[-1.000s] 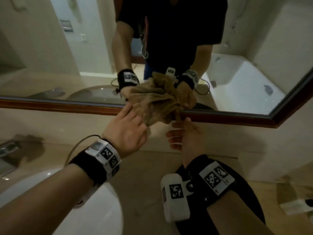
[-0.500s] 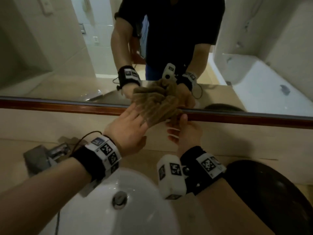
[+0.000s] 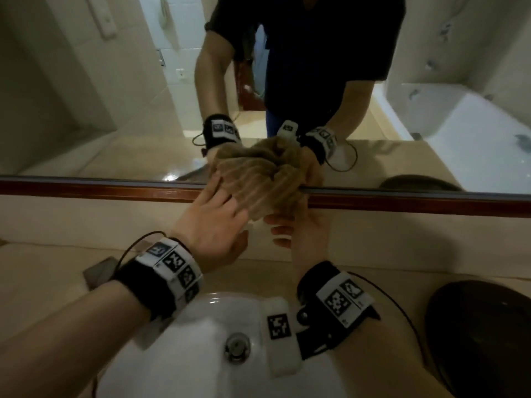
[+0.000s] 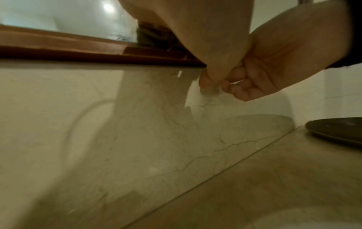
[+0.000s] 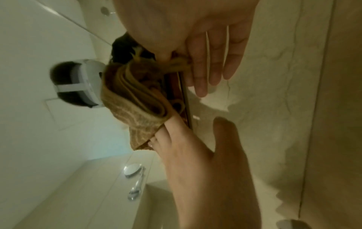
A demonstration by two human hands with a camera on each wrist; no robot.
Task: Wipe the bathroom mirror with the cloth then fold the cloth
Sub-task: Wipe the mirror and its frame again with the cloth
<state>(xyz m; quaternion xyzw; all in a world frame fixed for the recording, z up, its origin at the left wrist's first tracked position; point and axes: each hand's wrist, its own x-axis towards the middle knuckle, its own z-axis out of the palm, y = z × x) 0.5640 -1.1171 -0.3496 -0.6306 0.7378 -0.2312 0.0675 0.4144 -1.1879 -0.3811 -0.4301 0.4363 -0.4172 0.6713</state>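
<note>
A bunched brown ribbed cloth (image 3: 267, 188) is held up at the bottom edge of the mirror (image 3: 86, 96), over its reddish wooden frame (image 3: 86, 189). My left hand (image 3: 212, 222) reaches it from the left with straight fingers laid against the cloth (image 5: 137, 117). My right hand (image 3: 296, 228) is under its right side, and its thumb pinches a twisted corner of the cloth against the forefinger (image 5: 176, 63). In the left wrist view only a dark bit of cloth (image 4: 154, 37) shows above the frame, beside my right hand (image 4: 264, 69).
A white basin (image 3: 201, 354) with a metal drain (image 3: 237, 344) lies below my wrists. A dark round plate (image 3: 482, 334) sits on the beige counter at right. Part of a metal tap (image 3: 97, 271) shows at left. The marble splashback (image 4: 137, 124) rises behind.
Both hands and the cloth have shifted left along the mirror's lower frame, from above the dark plate to above the basin. The holds on the cloth look unchanged.
</note>
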